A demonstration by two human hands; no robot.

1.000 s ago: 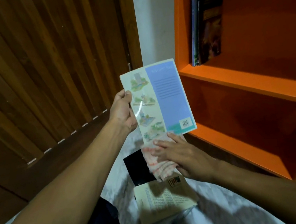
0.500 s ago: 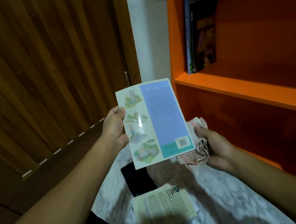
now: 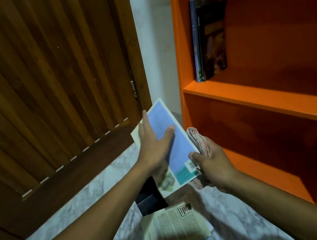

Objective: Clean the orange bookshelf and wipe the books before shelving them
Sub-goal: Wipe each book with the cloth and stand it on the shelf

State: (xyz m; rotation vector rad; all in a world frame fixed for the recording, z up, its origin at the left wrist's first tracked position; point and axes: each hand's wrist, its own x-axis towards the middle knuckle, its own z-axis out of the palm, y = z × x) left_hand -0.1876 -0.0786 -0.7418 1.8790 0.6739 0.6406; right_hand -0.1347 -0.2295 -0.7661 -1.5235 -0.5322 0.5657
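Over marble floor (image 3: pixel 95 199), we noted book (image 3: pixel 176 148) now tilted flat; left hand (image 3: pixel 153 143) splayed open atop, right hand (image 3: pixel 211 161) pinching book and cloth (image 3: pixel 196 138): wiping apparently finished, shelving next.

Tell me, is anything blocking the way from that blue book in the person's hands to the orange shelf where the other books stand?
Nothing visible does. The blue book is held between the left hand and the right hand, which also grips the cloth. The orange shelf has open space right of the standing books.
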